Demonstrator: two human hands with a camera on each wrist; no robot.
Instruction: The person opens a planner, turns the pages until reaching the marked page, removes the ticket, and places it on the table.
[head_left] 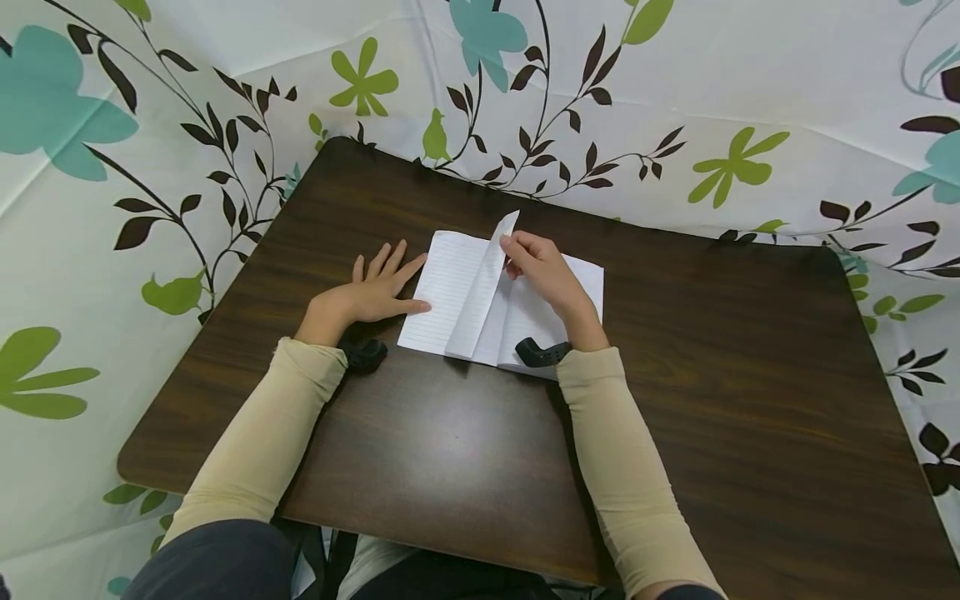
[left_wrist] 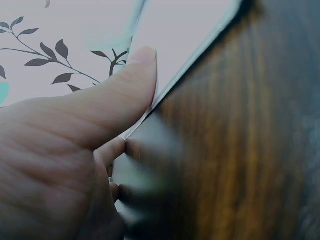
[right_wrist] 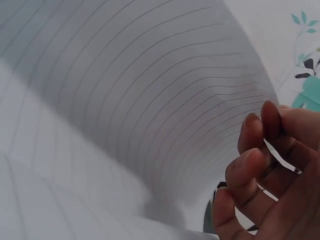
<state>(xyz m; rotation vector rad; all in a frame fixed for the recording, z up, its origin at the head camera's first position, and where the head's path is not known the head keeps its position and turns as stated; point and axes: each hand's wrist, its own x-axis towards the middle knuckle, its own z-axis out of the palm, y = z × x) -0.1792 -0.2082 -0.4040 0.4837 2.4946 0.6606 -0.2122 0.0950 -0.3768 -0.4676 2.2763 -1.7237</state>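
An open notebook point(head_left: 441, 287) with lined white pages lies on the dark wooden table. One page point(head_left: 480, 292) stands lifted off the middle, its top corner raised. My right hand point(head_left: 546, 271) pinches that page near its upper edge between thumb and fingertips; in the right wrist view the ruled page point(right_wrist: 165, 90) curves up to the fingers point(right_wrist: 250, 132). With fingers spread, my left hand point(head_left: 367, 293) rests at the notebook's left edge. Its thumb point(left_wrist: 125, 90) lies on the paper in the left wrist view, and the other fingertips touch the table beside it.
Dark wood table point(head_left: 720, 400) extends around the notebook, widest to the right. A white curtain point(head_left: 285, 192) printed with leaves and birds hangs behind and at the left. Black wrist devices point(head_left: 542, 353) sit on both wrists.
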